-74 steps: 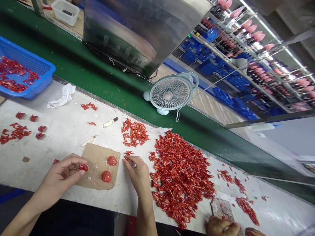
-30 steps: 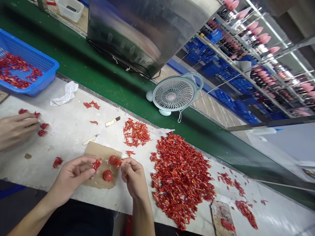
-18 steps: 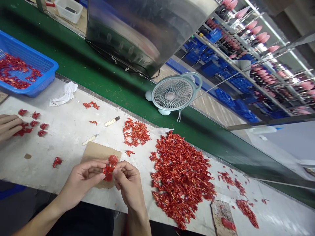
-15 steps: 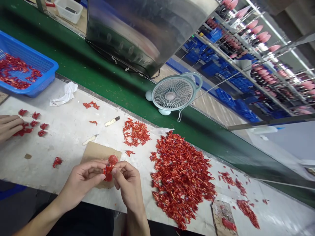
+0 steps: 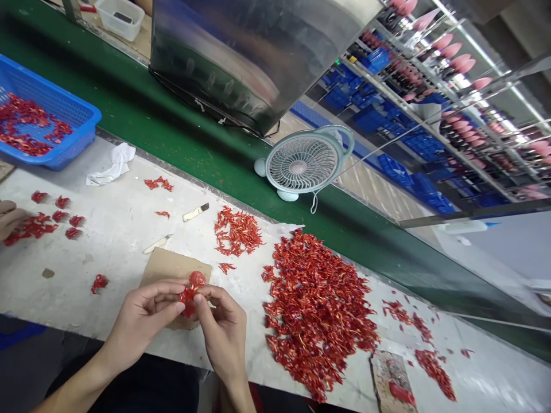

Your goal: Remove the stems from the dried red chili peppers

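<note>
Both my hands meet over a piece of brown cardboard on the table. My left hand pinches a small glossy red piece between thumb and fingers. From the other side, my right hand grips the same red piece with thumb and forefinger. Its exact kind is unclear, and fingertips cover part of it. Round red discs lie on the cardboard just behind and below the fingers. A small red cluster lies to the left of my left hand.
A large heap of red pieces lies right of my hands, a smaller pile behind. A knife and a brush lie beyond the cardboard. A blue basket, a fan and another person's hand are also around.
My right hand has shifted slightly, its thumb and fingers drawing closer round the red piece. The other person's hand at the left has pulled back toward the edge of view.
</note>
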Available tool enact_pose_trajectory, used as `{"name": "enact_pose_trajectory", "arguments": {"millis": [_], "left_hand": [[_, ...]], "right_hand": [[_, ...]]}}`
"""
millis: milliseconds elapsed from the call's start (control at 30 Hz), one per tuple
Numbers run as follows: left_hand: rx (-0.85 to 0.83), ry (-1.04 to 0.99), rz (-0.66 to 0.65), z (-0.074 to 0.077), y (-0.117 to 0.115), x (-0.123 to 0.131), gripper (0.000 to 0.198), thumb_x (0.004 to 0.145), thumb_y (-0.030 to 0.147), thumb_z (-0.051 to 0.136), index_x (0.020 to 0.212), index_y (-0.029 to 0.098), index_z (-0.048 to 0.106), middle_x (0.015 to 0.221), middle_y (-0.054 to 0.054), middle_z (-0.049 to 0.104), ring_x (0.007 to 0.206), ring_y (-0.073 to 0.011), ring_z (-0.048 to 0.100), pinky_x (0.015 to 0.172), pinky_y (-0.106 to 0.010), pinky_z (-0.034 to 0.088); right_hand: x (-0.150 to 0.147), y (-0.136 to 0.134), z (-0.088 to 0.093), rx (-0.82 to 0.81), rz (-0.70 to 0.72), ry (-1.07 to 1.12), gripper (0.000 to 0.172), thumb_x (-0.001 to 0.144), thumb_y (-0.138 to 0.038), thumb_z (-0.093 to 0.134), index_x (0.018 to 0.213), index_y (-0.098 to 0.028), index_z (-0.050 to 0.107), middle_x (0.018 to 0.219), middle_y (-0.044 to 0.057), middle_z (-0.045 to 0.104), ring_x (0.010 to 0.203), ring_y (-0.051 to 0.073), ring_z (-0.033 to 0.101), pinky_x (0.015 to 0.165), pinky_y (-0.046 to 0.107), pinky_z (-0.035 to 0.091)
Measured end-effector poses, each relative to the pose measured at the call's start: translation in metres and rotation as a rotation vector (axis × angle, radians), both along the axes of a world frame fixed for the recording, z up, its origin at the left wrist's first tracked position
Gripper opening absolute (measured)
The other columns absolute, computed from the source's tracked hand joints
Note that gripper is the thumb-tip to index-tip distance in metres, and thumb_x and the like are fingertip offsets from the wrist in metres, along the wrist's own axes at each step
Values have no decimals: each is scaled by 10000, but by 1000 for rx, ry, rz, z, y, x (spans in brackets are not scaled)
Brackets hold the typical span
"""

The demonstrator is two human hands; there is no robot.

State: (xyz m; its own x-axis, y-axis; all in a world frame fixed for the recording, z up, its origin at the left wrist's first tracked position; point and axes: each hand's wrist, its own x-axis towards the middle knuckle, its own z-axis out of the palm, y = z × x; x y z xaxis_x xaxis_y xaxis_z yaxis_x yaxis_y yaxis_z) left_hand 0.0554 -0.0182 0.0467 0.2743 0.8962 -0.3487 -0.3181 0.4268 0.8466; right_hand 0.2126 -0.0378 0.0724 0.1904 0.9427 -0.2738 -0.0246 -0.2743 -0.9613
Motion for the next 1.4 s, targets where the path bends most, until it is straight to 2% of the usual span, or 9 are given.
{"name": "enact_pose_trajectory", "arguments": {"millis": [333,567,733,867,1000,1100,1200,1333,1400], "left_hand": [[79,104,59,6,-8,8,154,845,238,757,981,284,811,1193,-55,757,1148,-249,714,943,-302,622],[126,110,-3,4,-18,13,236,906,268,692,1127,319,760,1391,-55,643,1229,-265,666,969,-337,614],[378,542,-21,9,-9,-33,338,921,285,658,1244,379,679,1455,-5,576,1208,-232,660,966,-305,599],[619,1005,-85,5,12,-106,371,901,375,643,1270,380,670,1392,12,625,1236,-271,621,1054,-380,529],[701,1164,-288,-15,26,-158,324,924,439,569,1209,377,711,1287,20,715,1173,-286,658,1033,-466,527],[668,1198,-348,-28,28,-166,329,921,497,549,1150,370,749,1233,1,751,1128,-289,691,988,-445,552],[638,1203,-340,-31,29,-159,338,903,530,557,1101,357,768,1197,-5,769,1073,-284,720,922,-388,582],[623,1141,-231,-24,32,-147,312,873,516,591,1051,333,769,1094,-2,795,944,-255,754,820,-297,597],[585,1078,-137,-18,31,-140,313,848,503,628,1052,307,761,1081,-18,787,900,-243,755,754,-259,601]], "right_hand": [[-1,-5,-2,31,-42,75,108,892,-298,730,909,-212,669,833,35,722,691,157,678,593,240,555],[-9,-6,-13,110,-58,108,78,961,-294,643,977,-232,599,908,16,675,768,134,667,669,228,565],[23,-7,-22,131,-195,-65,144,918,-332,698,947,-213,621,863,16,673,738,140,664,664,245,571],[91,-15,-33,103,-457,-306,279,831,-412,763,948,-199,624,869,38,693,772,197,691,712,342,599],[166,-32,-42,-39,-692,-751,324,799,-436,736,978,-195,614,872,54,693,789,231,681,760,388,562],[205,-42,-45,-164,-763,-1007,329,785,-413,711,1008,-188,619,891,68,699,828,259,680,853,434,527],[218,-44,-45,-177,-742,-1078,369,794,-418,679,1058,-164,634,951,107,713,876,280,677,895,450,506],[192,-33,-44,-57,-687,-1146,414,833,-442,656,1102,-127,669,1064,169,688,869,276,659,814,421,525],[166,-23,-45,47,-520,-1055,347,877,-430,636,1070,-147,695,1026,145,697,831,248,659,736,368,541]]}}
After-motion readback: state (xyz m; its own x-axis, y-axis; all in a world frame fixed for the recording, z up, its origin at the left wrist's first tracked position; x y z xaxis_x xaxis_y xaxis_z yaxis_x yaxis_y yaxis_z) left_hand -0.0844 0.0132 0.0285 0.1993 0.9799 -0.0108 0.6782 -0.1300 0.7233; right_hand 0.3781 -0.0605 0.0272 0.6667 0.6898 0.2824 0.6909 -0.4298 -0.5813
